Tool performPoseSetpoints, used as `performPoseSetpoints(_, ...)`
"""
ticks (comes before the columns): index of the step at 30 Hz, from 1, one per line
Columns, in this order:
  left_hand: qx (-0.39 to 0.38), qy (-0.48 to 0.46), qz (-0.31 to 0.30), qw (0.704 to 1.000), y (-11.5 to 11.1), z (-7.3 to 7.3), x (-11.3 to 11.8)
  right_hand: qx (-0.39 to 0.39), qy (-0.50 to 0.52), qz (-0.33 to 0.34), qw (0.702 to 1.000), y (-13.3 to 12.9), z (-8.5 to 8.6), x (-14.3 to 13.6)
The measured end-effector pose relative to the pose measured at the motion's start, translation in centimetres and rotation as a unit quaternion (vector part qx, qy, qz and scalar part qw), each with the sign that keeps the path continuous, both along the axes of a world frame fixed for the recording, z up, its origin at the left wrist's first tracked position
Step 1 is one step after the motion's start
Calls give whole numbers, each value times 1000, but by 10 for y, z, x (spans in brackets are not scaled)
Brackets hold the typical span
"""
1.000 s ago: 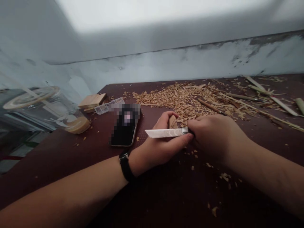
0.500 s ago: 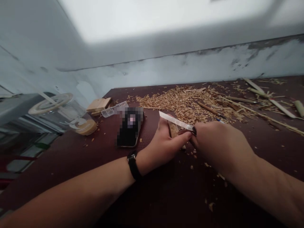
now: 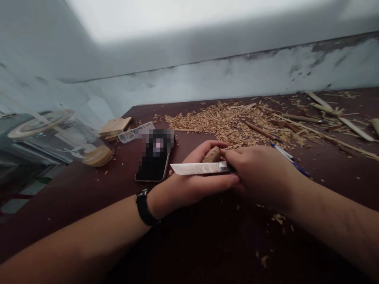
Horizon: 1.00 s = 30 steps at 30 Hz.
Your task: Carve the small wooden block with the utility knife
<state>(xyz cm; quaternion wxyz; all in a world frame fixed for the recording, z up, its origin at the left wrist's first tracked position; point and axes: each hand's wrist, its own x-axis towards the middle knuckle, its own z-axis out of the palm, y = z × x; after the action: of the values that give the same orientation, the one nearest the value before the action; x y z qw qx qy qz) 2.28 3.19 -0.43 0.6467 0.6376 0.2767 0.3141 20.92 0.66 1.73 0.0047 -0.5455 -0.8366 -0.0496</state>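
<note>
My right hand (image 3: 263,169) is closed round the handle of a knife (image 3: 195,169), whose flat blade points left across my left hand. In my left hand (image 3: 192,183) lies a small carved piece of wood (image 3: 211,155), held between the thumb and curled fingers. The blade passes in front of the wood's near side; whether it touches cannot be made out. My left thumb reaches to the right hand, below the knife's handle. Most of the handle is hidden in the right fist.
A wide heap of wood shavings (image 3: 219,118) covers the back of the dark table (image 3: 189,244). Left stand a phone (image 3: 154,161), a clear plastic case (image 3: 136,132), wood blocks (image 3: 115,127) and a drink cup (image 3: 71,138). Right lie a blue-white pen (image 3: 288,157) and a brown-handled tool (image 3: 262,131).
The knife blade has swung from slanting up and left to nearly level, nearer to me. My left hand has turned and shows more of the wood. The view has shifted slightly right.
</note>
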Motion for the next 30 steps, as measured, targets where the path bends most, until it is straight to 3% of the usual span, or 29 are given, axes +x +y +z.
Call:
performPoseSetpoints(8, 43, 36, 12, 998, 7, -2, -4, 4, -1, 15, 1000, 4, -2, -1)
performPoseSetpoints(17, -28, -1, 75, 997, 2, -11, 4, 19, -14, 23, 999, 13, -1, 0)
performPoseSetpoints(30, -54, -64, 147, 986, -6, -16, 18, -1, -6, -69, 998, 6, -1, -7)
